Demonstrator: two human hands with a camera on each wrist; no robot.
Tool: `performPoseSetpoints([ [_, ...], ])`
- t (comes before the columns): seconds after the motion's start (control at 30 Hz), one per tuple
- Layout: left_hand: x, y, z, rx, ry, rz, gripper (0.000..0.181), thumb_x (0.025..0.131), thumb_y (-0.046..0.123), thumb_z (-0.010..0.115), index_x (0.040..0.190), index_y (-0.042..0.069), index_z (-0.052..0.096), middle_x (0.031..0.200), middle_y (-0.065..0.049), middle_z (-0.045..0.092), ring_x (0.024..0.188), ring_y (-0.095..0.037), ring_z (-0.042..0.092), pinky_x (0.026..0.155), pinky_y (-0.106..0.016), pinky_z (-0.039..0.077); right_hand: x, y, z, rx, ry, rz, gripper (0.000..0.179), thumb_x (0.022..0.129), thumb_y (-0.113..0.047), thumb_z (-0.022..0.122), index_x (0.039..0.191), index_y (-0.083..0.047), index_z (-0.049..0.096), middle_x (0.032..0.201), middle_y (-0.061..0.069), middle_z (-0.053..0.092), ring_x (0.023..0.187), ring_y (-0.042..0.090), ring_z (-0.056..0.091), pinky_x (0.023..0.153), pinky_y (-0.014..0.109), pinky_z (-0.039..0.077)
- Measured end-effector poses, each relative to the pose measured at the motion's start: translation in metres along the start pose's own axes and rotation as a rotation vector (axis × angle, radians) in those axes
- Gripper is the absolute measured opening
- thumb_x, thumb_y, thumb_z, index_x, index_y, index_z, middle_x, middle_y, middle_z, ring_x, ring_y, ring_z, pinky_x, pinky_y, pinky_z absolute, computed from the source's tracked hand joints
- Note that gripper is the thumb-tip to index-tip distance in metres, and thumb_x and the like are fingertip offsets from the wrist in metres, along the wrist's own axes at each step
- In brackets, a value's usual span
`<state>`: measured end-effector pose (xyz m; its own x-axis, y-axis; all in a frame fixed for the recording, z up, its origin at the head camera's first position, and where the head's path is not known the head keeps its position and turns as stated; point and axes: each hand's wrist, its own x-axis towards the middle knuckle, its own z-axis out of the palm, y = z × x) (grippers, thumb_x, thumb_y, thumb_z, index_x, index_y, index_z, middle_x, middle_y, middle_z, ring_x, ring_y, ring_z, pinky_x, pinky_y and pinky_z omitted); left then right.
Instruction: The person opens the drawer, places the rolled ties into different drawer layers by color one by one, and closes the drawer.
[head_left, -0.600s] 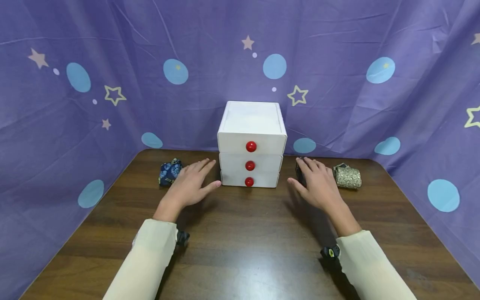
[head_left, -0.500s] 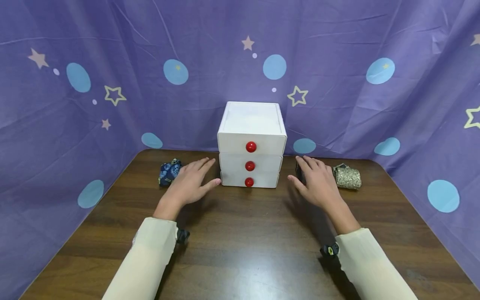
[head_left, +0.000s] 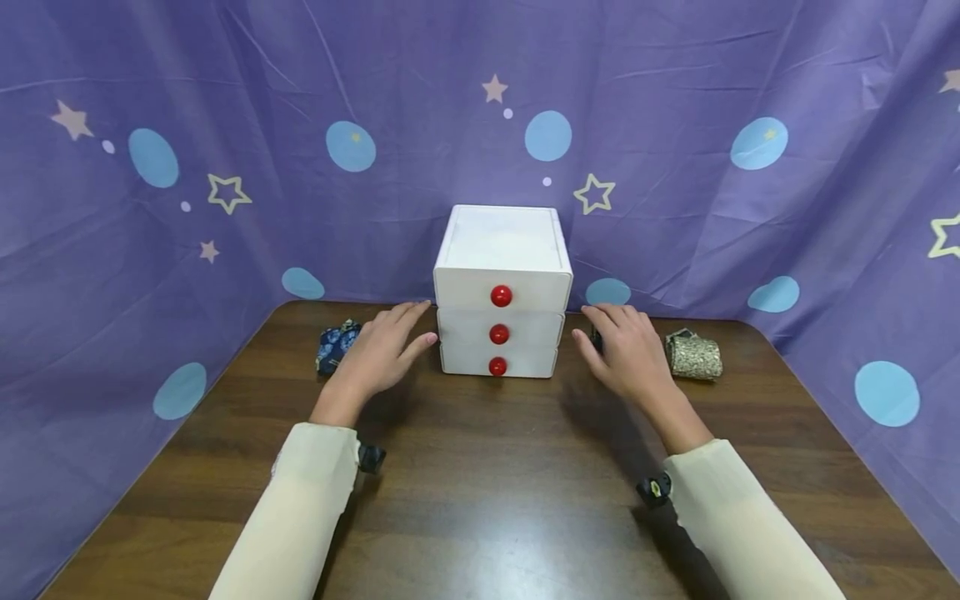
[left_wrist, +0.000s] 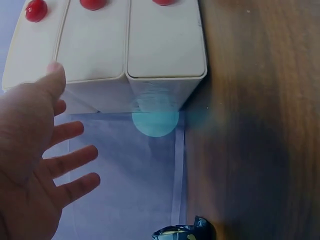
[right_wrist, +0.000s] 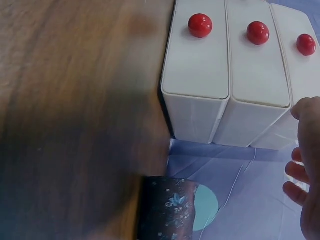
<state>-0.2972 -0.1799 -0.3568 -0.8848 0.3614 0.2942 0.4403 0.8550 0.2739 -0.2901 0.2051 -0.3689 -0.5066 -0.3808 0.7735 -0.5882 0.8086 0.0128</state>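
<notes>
A white drawer unit (head_left: 502, 237) with three shut drawers, each with a red knob (head_left: 501, 296), stands at the back of the table. My left hand (head_left: 381, 354) hovers at its left side, fingers spread and holding nothing. On the other side my right hand (head_left: 632, 354) is held out likewise, palm down with nothing in it. Beyond the left hand lies a blue floral cloth bundle (head_left: 337, 346), partly covered by it. A dark, flower-patterned roll (right_wrist: 170, 207) shows in the right wrist view; in the head view the right hand mostly hides it.
Right of the right hand sits a gold-green speckled roll (head_left: 694, 357). The brown wooden table (head_left: 480, 467) reaches back to a purple curtain (head_left: 420, 75) with stars and blue spots. Dark wrist devices (head_left: 371, 457) sit at both cuffs.
Both hands have moved slightly forward and up, alongside the drawer unit. The right hand now covers more of the dark roll. The drawers and bundles stay put.
</notes>
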Motion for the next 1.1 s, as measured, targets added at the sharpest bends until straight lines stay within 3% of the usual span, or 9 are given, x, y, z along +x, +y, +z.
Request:
performPoseSetpoints([
  [0.23, 0.010, -0.002, -0.007, -0.034, 0.100, 0.043, 0.056, 0.109, 0.037, 0.048, 0.158, 0.010, 0.039, 0.154, -0.021, 0.045, 0.141, -0.041, 0.041, 0.116, -0.062, 0.031, 0.013, -0.008, 0.002, 0.006, 0.106, -0.063, 0.031, 0.094, -0.025, 0.068, 0.113, -0.001, 0.073, 0.107, 0.016, 0.072, 0.093, 0.039, 0.065, 0.072, 0.051, 0.050],
  [0.37, 0.015, -0.001, -0.010, -0.136, 0.179, 0.055, 0.053, 0.108, 0.029, 0.052, 0.155, 0.007, 0.042, 0.152, -0.021, 0.047, 0.141, -0.040, 0.043, 0.117, -0.058, 0.032, 0.020, -0.013, 0.003, 0.011, 0.124, -0.086, 0.029, 0.093, -0.021, 0.068, 0.112, 0.000, 0.072, 0.104, 0.016, 0.072, 0.091, 0.038, 0.065, 0.073, 0.051, 0.052],
  [0.57, 0.023, 0.005, -0.016, -0.285, 0.301, 0.085, 0.047, 0.107, 0.022, 0.054, 0.152, 0.007, 0.048, 0.145, -0.018, 0.053, 0.122, -0.035, 0.057, 0.104, -0.052, 0.047, 0.027, -0.021, 0.005, 0.026, 0.131, -0.107, 0.028, 0.092, -0.016, 0.069, 0.115, 0.001, 0.072, 0.103, 0.015, 0.072, 0.090, 0.036, 0.064, 0.076, 0.048, 0.053],
  [0.9, 0.039, 0.015, -0.022, -0.375, 0.351, 0.124, 0.042, 0.108, 0.019, 0.052, 0.149, 0.009, 0.053, 0.141, -0.016, 0.056, 0.119, -0.032, 0.060, 0.099, -0.049, 0.052, 0.039, -0.040, 0.010, 0.058, 0.159, -0.139, 0.026, 0.089, -0.011, 0.073, 0.112, 0.000, 0.072, 0.104, 0.013, 0.072, 0.087, 0.033, 0.064, 0.071, 0.046, 0.052],
  [1.1, 0.047, 0.018, -0.022, -0.459, 0.394, 0.161, 0.041, 0.106, 0.020, 0.055, 0.145, 0.008, 0.056, 0.138, -0.015, 0.059, 0.116, -0.031, 0.063, 0.093, -0.048, 0.056, 0.050, -0.051, 0.017, 0.071, 0.141, -0.167, 0.027, 0.090, -0.008, 0.074, 0.115, -0.001, 0.070, 0.108, 0.013, 0.071, 0.094, 0.032, 0.065, 0.077, 0.045, 0.056],
])
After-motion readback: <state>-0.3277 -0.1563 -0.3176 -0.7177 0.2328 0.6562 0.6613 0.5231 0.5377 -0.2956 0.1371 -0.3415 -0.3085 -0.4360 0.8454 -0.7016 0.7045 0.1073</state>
